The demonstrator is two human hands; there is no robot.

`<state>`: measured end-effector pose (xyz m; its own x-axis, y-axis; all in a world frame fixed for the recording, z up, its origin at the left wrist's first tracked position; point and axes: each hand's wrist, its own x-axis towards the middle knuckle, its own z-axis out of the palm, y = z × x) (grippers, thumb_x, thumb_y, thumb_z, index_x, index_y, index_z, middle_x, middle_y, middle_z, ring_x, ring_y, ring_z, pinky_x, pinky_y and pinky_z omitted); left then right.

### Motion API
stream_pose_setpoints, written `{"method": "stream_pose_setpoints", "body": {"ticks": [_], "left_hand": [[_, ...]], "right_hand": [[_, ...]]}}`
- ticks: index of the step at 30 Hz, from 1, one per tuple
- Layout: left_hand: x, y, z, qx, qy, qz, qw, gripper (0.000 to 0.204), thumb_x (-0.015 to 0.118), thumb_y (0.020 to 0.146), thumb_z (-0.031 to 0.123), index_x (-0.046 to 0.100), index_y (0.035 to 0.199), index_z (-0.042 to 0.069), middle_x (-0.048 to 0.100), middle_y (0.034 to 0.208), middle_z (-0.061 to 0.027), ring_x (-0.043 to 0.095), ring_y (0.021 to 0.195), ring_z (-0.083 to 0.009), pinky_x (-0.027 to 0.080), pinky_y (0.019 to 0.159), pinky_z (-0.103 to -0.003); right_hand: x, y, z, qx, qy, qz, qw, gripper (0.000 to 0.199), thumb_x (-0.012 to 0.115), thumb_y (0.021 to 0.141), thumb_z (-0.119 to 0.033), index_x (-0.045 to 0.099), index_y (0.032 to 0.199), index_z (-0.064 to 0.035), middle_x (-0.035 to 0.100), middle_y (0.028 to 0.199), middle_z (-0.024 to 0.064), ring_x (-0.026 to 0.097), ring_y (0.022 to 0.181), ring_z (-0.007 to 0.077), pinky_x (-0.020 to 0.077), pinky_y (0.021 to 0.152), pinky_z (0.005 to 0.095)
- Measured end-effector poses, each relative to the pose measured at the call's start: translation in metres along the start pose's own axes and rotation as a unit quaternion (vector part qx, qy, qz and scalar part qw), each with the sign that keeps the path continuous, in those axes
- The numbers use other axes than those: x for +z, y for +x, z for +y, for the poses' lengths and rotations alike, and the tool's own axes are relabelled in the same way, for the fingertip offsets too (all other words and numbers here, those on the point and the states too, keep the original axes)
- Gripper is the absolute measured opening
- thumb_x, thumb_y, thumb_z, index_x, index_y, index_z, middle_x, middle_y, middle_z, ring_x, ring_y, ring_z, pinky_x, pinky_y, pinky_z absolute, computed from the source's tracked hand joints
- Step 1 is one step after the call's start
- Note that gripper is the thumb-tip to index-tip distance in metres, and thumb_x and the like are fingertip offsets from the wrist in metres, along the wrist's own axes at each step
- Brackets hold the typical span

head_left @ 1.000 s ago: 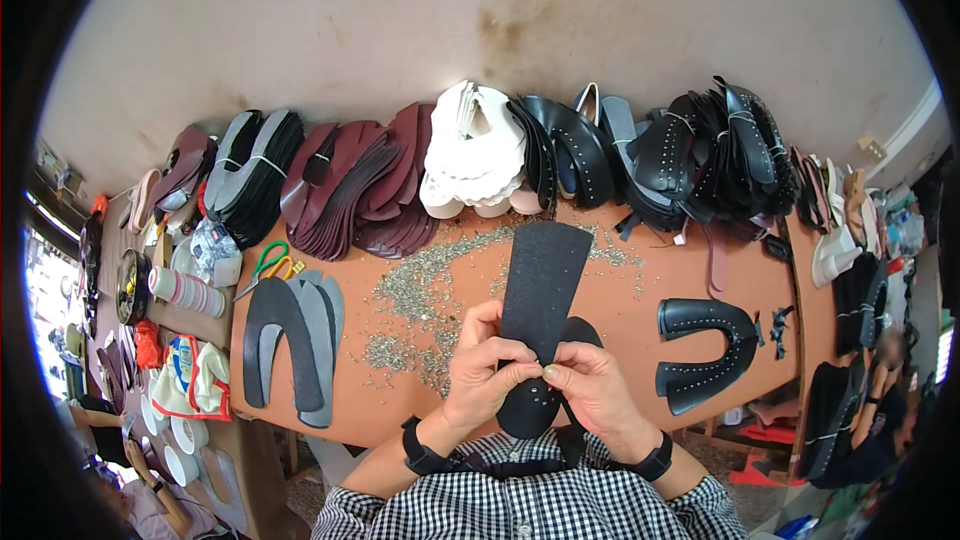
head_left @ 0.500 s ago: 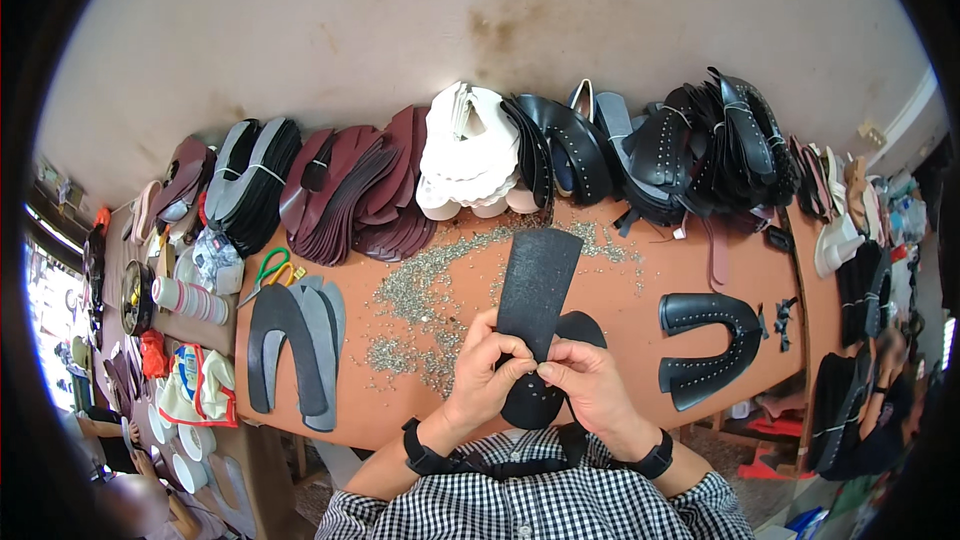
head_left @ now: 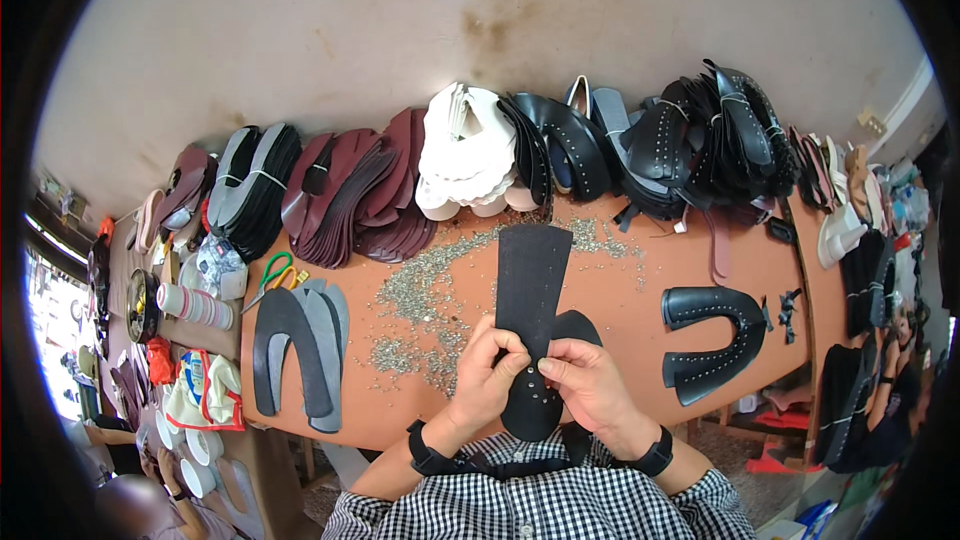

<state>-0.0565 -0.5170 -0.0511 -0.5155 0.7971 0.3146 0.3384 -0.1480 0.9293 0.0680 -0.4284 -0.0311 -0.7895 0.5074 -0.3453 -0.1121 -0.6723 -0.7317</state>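
My left hand [head_left: 490, 375] and right hand [head_left: 590, 385] grip a long black sole piece [head_left: 530, 310] between them above the near edge of the table [head_left: 620, 290], the fingers of both hands closed on its studded lower end. Small metal studs [head_left: 420, 290] lie scattered over the table's middle. A black studded horseshoe-shaped upper [head_left: 712, 340] rests toward the right edge, grey sole cutouts [head_left: 300, 345] toward the left, and stacks of shoe parts [head_left: 470, 155] line the far edge.

Left hand [head_left: 488, 372] and right hand [head_left: 588, 380] gripping black sole [head_left: 530, 300] over counter [head_left: 620, 290]; studs [head_left: 420, 290] lying scattered.
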Motion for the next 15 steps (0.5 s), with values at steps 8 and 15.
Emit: {"method": "stream_pose_setpoints", "body": {"ticks": [8, 15], "left_hand": [[0.0, 0.002, 0.002, -0.04, -0.241, -0.027, 0.969, 0.01, 0.059, 0.083, 0.011, 0.052, 0.08, 0.005, 0.042, 0.093, -0.0031, 0.045, 0.086, -0.0121, 0.037, 0.079, -0.025], [-0.001, 0.003, 0.005, -0.036, -0.265, -0.034, 0.963, 0.011, 0.058, 0.084, 0.013, 0.054, 0.081, 0.004, 0.042, 0.098, -0.0037, 0.047, 0.093, -0.0137, 0.04, 0.082, -0.027]], "right_hand": [[0.001, -0.001, 0.002, 0.012, 0.033, -0.004, 0.999, 0.016, 0.057, 0.082, -0.001, 0.06, 0.098, 0.0022, 0.06, 0.084, 0.0022, 0.05, 0.07, 0.0061, 0.0417, 0.065, 0.0188], [0.007, -0.004, 0.0, -0.033, -0.05, -0.005, 0.998, 0.016, 0.057, 0.084, -0.001, 0.061, 0.098, 0.004, 0.06, 0.084, 0.0015, 0.053, 0.072, 0.0055, 0.0437, 0.065, 0.0173]]}}
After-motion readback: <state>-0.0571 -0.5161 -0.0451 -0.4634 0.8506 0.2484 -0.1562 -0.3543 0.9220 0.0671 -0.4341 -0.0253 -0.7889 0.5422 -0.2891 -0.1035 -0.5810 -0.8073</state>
